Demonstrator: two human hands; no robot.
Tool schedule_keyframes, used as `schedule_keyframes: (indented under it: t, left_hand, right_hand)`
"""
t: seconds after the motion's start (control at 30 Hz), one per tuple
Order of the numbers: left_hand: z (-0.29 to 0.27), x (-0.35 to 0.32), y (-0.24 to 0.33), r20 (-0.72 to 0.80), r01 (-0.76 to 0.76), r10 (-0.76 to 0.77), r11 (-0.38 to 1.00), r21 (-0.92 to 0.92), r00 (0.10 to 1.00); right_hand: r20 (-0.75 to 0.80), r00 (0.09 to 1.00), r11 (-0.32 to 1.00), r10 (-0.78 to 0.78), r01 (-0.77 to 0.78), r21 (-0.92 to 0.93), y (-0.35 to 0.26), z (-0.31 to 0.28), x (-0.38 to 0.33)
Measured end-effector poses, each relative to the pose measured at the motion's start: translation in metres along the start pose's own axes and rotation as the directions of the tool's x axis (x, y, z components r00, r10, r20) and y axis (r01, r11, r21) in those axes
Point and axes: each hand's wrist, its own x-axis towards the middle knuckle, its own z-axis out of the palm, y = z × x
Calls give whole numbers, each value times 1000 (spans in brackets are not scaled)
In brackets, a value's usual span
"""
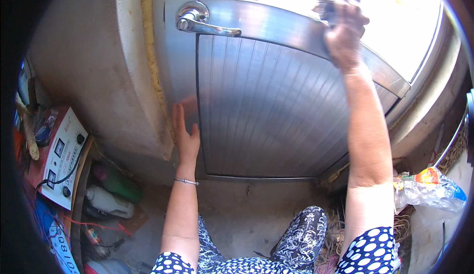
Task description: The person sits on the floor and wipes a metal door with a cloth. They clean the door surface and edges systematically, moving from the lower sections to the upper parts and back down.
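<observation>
A silver metal door with ribbed lower panel and a glass pane above stands in front of me. My left hand lies flat with fingers apart against the door's left frame, a thin bracelet on its wrist. My right hand is raised to the bottom edge of the pane and grips a dark crumpled cloth pressed against the glass. A lever handle sits at the door's upper left.
A grey concrete wall flanks the door on the left. A white and red electrical box with knobs stands at the left; a white bottle and a green bottle lie beside it. A crushed plastic bottle lies at the right.
</observation>
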Motion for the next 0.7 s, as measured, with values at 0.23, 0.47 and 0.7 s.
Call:
schedule_keyframes:
  t: [0.23, 0.47, 0.7]
  left_hand:
    - [14, -3, 11, -45, 80, -85, 993, -87, 995]
    - [29, -5, -11, -51, 58, -59, 998, -34, 997]
    - [29, 4, -19, -47, 34, -40, 992, -120, 998]
  right_hand:
    - [32, 999, 890, -6, -9, 455, -116, 2, 11]
    - [-52, 948, 890, -315, 313, 331, -97, 7, -61]
    - [58, 956, 948, -289, 277, 154, -14, -19, -118]
